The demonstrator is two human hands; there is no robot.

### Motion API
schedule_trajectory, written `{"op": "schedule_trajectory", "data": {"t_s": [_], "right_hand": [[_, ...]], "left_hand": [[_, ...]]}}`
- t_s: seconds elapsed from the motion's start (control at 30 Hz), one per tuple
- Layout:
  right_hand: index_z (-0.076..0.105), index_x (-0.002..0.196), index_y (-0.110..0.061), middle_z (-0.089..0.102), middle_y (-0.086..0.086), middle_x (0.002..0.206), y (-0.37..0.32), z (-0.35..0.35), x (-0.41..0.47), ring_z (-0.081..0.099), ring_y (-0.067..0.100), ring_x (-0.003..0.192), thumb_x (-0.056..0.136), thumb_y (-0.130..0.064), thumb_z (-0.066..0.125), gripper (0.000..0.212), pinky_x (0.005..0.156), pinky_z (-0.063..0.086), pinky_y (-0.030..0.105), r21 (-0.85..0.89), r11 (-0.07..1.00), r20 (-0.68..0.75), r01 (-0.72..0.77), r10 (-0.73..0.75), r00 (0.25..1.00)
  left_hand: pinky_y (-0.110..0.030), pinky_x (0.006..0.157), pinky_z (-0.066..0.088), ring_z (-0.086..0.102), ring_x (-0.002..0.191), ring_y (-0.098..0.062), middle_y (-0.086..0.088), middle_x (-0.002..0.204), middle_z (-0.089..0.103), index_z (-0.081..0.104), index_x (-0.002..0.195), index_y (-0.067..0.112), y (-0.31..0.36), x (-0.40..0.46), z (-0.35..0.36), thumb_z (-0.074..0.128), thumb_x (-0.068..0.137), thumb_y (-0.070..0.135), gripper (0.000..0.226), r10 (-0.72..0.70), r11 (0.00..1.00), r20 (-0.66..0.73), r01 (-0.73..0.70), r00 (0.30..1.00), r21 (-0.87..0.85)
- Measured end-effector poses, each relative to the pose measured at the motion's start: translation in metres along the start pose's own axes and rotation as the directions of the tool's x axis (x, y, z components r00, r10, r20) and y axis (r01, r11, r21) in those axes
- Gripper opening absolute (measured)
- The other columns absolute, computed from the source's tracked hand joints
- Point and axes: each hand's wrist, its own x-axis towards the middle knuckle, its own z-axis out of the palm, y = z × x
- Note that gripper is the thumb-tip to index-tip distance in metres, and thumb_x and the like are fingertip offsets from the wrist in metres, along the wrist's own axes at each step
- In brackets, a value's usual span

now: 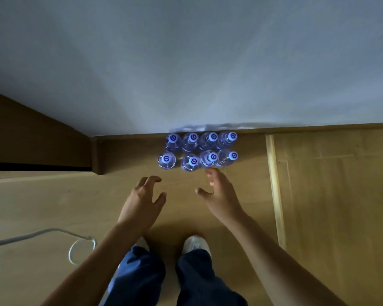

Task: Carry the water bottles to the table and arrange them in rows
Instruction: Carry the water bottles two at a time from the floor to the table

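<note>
Eight water bottles (pixel 198 151) stand upright on the wooden floor (pixel 318 195) in two rows of four, the far row right against the wall (pixel 186 62). The left hand (pixel 140 204) and right hand (pixel 221 195) hang just short of the near row, fingers spread and loosely bent, holding nothing. The right fingertips (pixel 210 172) are nearest the bottles; contact cannot be told.

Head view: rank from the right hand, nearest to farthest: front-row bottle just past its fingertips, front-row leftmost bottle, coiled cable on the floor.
From the right hand:
1. Front-row bottle, third from the left, just beyond the fingertips.
2. Front-row leftmost bottle, standing slightly apart from the group, ahead of the left hand.
3. Coiled cable, on the floor far to the left, near the person's feet.
</note>
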Motion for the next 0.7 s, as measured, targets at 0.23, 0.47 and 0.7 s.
{"op": "schedule_trajectory", "data": {"t_s": [0.23,0.47,0.7], "right_hand": [[0.042,0.142,-0.011,0.049,0.007,0.141,0.057,0.061,0.094,0.044,0.023,0.132,0.087,-0.018,0.072,0.063,0.099,0.031,0.022,-0.067,0.99,-0.126,0.124,-0.131,0.983],[0.036,0.147,-0.011,0.047,0.003,0.146,0.096,0.098,0.145,0.043,0.014,0.134,0.085,-0.021,0.076,0.075,0.099,0.026,0.01,-0.048,0.961,-0.187,0.272,-0.276,0.943],[0.047,0.136,-0.007,0.057,0.006,0.132,0.113,0.126,0.159,0.055,0.021,0.124,0.076,-0.014,0.084,0.072,0.105,0.041,0.03,0.037,0.943,-0.324,0.332,-0.303,0.896]], "left_hand": [[-0.027,0.082,0.039,0.056,0.115,-0.027,-0.01,0.13,0.057,0.051,0.132,0.013,-0.077,0.114,0.052,0.074,0.084,0.029,0.056,0.125,0.989,-0.04,-0.122,0.991,0.079],[-0.021,0.077,0.037,0.052,0.1,-0.011,-0.002,0.119,0.061,0.055,0.128,0.018,-0.109,0.177,0.091,0.089,0.064,0.035,0.075,0.249,0.968,-0.101,-0.252,0.963,-0.017],[-0.016,0.074,0.042,0.054,0.092,-0.011,0.007,0.098,0.058,0.061,0.114,0.018,-0.108,0.191,0.106,0.094,0.057,0.03,0.067,0.342,0.922,-0.177,-0.366,0.923,-0.126]]}}
